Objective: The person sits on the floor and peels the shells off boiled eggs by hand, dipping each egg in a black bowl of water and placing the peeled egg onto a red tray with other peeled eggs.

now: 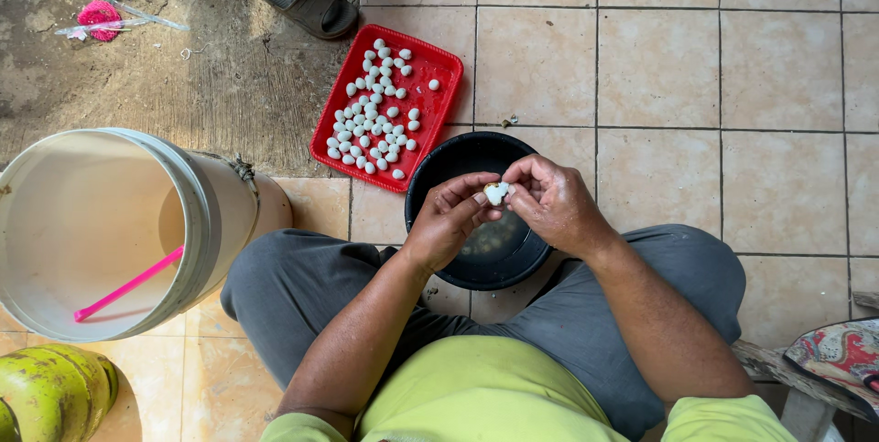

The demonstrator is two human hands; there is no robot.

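Hands' (449, 218) (549, 204) grip around small white egg (495, 192), above black bowl (476, 154) on beige floor tiles (659, 67).

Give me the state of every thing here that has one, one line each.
small white egg: pinched between both hands, over the bowl.
left hand: fingertips closed on the egg.
right hand: fingertips closed on the egg.
black bowl: upright, holding water.
red tray: flat, partly filled with white eggs.
white bucket: open, pink stick inside.
sandal: off, lying on concrete.
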